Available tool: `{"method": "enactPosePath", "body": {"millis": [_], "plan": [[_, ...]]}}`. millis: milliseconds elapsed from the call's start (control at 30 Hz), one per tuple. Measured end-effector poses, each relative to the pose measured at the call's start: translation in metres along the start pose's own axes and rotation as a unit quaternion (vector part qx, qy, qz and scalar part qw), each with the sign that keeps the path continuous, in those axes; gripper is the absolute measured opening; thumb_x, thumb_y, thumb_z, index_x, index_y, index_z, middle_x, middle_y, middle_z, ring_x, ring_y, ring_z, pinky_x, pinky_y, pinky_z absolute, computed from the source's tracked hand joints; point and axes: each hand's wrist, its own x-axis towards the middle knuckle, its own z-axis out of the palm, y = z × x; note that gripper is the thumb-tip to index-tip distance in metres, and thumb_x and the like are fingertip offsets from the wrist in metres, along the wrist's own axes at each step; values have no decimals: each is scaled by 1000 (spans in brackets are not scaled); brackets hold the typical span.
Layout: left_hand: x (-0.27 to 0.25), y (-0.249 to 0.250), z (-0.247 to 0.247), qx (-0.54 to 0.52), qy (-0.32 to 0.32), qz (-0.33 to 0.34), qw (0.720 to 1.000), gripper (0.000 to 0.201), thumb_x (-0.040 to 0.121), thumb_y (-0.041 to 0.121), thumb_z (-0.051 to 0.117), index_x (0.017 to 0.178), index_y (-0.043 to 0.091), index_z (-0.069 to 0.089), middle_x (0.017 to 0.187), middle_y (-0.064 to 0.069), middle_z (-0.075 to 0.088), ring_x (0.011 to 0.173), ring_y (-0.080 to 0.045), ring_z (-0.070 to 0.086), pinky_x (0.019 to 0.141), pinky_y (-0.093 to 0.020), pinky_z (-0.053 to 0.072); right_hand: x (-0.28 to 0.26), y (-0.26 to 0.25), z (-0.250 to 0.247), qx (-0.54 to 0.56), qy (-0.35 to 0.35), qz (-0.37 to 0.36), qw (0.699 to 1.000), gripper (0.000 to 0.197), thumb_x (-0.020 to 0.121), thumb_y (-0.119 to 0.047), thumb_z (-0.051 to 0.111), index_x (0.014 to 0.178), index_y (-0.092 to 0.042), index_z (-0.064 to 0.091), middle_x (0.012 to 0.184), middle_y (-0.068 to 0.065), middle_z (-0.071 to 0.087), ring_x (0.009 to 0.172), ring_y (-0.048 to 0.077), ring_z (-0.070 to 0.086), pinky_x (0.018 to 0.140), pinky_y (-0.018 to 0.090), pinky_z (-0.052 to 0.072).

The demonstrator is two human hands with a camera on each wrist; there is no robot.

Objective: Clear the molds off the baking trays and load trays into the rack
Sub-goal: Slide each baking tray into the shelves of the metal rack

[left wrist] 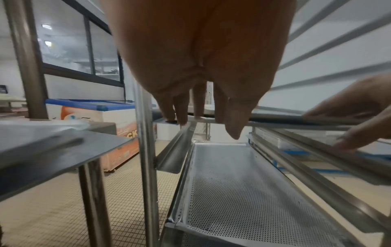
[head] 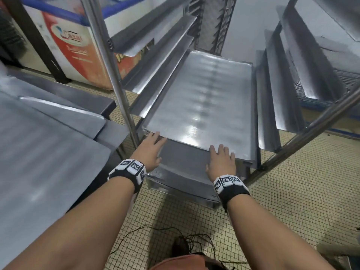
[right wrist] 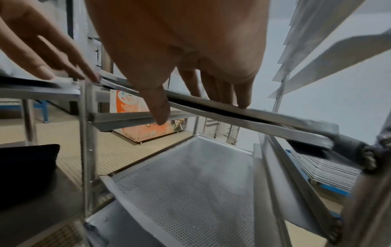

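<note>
Loading tray [head: 200, 106] into rack [head: 124, 106] | both hands — left hand [head: 153, 151], right hand [head: 220, 162] — flat, fingers straight against its near edge | next: likely push until fully seated on runners

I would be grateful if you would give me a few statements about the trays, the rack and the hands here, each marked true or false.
1. Both hands touch the near edge of the solid tray with straight fingers. True: left hand, right hand.
2. Molds sit on that tray. False: its surface is bare.
3. A perforated tray sits in the rack on a level below the solid one. True.
4. The right hand grips a rack post. False: its fingers lie on the tray's edge.
5. The solid tray rests on the floor. False: it sits on the rack's side runners, above the tiled floor.
</note>
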Motion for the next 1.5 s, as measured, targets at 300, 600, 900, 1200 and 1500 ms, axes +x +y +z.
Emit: {"method": "enactPosePath", "body": {"millis": [300,600,900,1200,1500], "plan": [[-147,-69,-39,-87,27,-154,984,41,95,25,61,135,18,58,133,-8,63,124,-28,57,103,-36,45,-48,-127,-31,35,-75,-149,985,46,93,-32,56,134,-13,51,139,11,51,132,31,44,110,41,38],[-310,-174,-20,-91,21,-452,887,57,97,36,54,150,25,39,151,-6,43,139,-31,39,109,-45,41,-119,-287,-47,100,-61,-330,937,44,94,-41,55,128,-14,58,128,9,61,119,29,57,100,39,47],[-394,-182,30,-163,-14,-529,833,82,91,67,48,156,43,5,167,0,-10,151,-41,-6,116,-65,12,-140,-352,-17,49,-52,-372,925,41,92,-38,50,124,-13,59,131,12,52,129,31,42,109,42,35],[-397,-158,19,-204,-32,-592,779,129,65,68,79,157,32,-4,163,-22,-22,149,-48,-14,123,-56,0,-79,-360,-22,28,-110,-274,955,84,75,-65,60,142,-19,37,146,14,31,141,37,21,115,51,20],[-376,-122,-9,-236,-59,-621,745,144,60,52,91,158,20,-10,160,-22,-29,147,-47,-21,122,-57,3,-37,-360,-35,55,-137,-252,956,119,44,-70,83,141,-21,35,146,13,32,136,35,24,103,58,34]]}}
